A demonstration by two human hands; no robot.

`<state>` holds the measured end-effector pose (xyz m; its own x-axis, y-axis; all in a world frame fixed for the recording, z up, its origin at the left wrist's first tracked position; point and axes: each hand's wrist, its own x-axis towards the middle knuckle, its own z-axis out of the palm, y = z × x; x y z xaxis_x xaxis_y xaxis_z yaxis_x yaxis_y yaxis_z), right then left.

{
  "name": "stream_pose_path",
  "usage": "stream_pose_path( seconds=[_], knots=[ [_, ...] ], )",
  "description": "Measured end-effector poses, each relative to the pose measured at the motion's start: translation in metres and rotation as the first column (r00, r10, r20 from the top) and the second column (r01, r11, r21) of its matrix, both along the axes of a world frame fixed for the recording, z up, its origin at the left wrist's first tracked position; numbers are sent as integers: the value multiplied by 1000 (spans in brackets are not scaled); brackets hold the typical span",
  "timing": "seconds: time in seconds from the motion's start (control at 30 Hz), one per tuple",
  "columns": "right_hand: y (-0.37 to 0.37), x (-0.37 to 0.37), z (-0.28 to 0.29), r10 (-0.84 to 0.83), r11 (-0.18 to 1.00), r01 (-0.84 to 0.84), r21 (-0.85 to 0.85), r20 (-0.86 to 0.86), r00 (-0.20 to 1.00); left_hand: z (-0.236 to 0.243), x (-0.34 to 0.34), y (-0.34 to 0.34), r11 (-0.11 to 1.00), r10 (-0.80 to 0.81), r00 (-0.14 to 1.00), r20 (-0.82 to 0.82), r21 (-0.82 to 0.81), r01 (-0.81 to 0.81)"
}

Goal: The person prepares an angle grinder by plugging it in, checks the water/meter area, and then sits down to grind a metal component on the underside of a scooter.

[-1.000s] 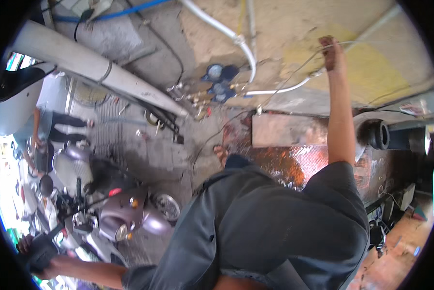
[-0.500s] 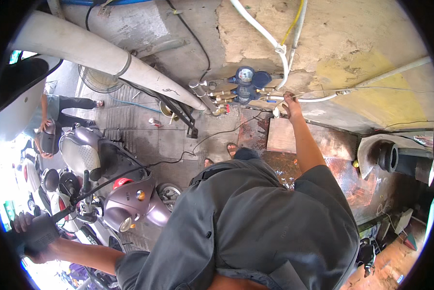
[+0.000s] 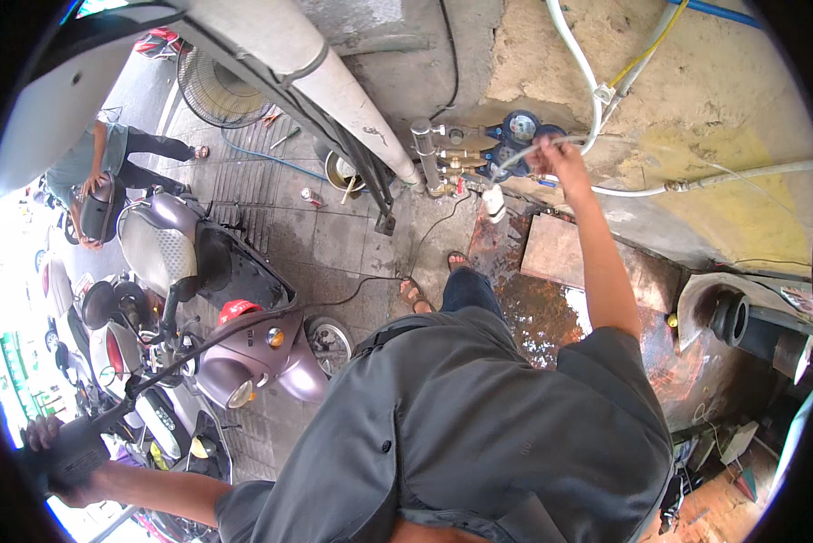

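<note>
In front of the water meters [image 3: 521, 127] on the wall, my right hand [image 3: 556, 163] is closed on a pale grey cord [image 3: 515, 163], slightly blurred. A white cylindrical piece [image 3: 494, 204] hangs at the cord's end. Brass valves and pipes [image 3: 465, 165] sit beside the meters. Far out at the lower left, my left hand [image 3: 71, 466] is wrapped round a dark boxy device [image 3: 73, 450], its fingers showing over the top. A black cable [image 3: 216, 342] runs from the device across the scooter. The device's far side is lost in the dark rim.
A purple scooter [image 3: 252, 357] stands left of me, with several more beyond. Another person [image 3: 108, 172] there holds a dark case [image 3: 105, 210]. A fan [image 3: 221, 86], a pot [image 3: 343, 175] and a can [image 3: 310, 196] are near the thick pipe [image 3: 352, 104]. A board [image 3: 556, 249] lies by the wall.
My right hand has come away from the white hose at the wall, drawing the cord and its white piece in front of the meters. The left hand keeps its grip; the view has shifted.
</note>
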<state>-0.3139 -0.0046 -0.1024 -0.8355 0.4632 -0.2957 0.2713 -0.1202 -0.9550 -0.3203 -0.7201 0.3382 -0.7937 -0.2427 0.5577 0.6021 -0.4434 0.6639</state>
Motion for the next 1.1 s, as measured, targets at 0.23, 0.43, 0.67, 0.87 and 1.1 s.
stream_pose_path(
  seconds=[0.23,0.43,0.67,0.87,1.1],
  knots=[
    [17,-77,109,-249,897,68,-437,-373,894,-41,-1,-26,969,-242,969,49,-44,244],
    [9,-112,84,-379,803,138,-579,-318,869,-61,6,-39,988,-1,988,157,-153,26],
    [6,-104,1,-370,820,259,-510,-126,921,-101,3,-56,995,-91,964,250,-10,96],
    [-23,-100,35,-117,985,115,-132,-7,993,-136,3,-37,988,-156,948,278,37,151],
    [-24,-75,75,-20,913,-59,-404,-189,982,-156,-17,-13,986,-166,940,299,26,165]
  ],
)
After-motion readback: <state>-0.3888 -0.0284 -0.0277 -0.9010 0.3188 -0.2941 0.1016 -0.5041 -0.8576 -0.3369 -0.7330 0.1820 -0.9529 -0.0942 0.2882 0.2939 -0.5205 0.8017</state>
